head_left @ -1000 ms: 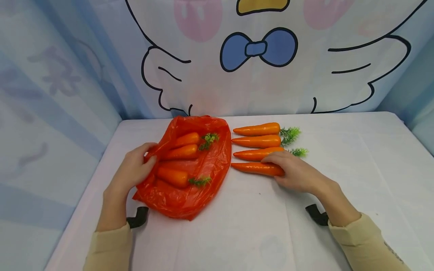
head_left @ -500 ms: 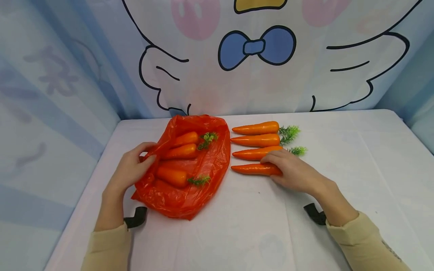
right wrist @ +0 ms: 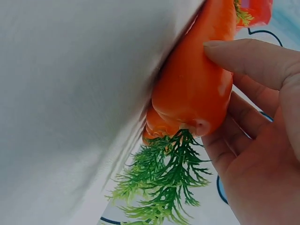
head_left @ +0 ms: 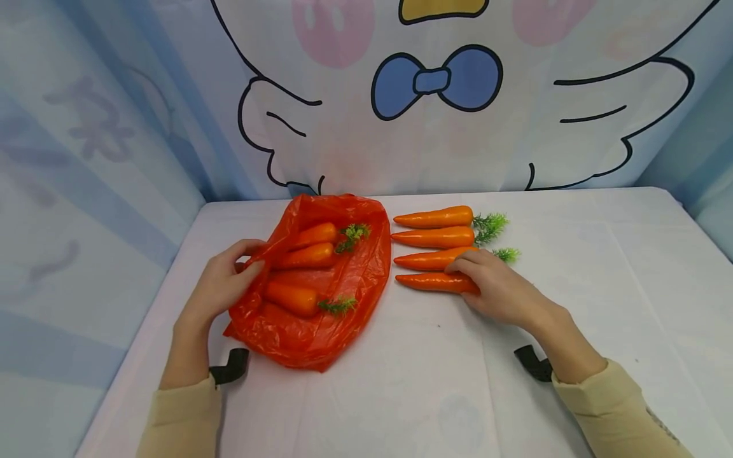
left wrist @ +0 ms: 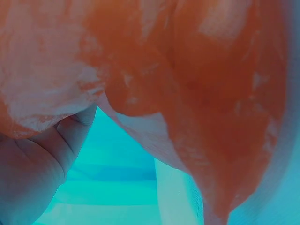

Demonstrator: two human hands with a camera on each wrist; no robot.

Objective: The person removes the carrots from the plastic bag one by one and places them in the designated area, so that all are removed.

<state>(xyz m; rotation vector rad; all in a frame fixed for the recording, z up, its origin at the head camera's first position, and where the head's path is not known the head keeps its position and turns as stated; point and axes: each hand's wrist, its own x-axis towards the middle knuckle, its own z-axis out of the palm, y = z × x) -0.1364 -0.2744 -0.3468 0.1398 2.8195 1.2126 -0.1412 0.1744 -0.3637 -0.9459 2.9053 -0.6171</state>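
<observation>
My left hand (head_left: 220,283) pinches the left edge of a red plastic bag (head_left: 309,346), which lies open on the left part of the table. Inside it are three orange carrots with green tops, one of them a carrot (head_left: 291,299) close to the near side. In the left wrist view the bag's film (left wrist: 225,84) covers most of the picture, over part of the fingers. To the right of the bag, my right hand (head_left: 504,289) grips the thick end of the nearest carrot (head_left: 429,282) in a row. The right wrist view shows the thumb pressing on that carrot (right wrist: 192,89), leafy top hanging free.
Beyond the held carrot, three more lie side by side, tips toward the bag: a far carrot (head_left: 433,217), a middle carrot (head_left: 433,237) and a near carrot (head_left: 429,259). A white cloth covers the table (head_left: 389,407). Behind stands a printed curtain (head_left: 435,146).
The carrot in my right hand has shifted slightly to the right, its tip drawing back from the bag. My left hand and the bag stay in place.
</observation>
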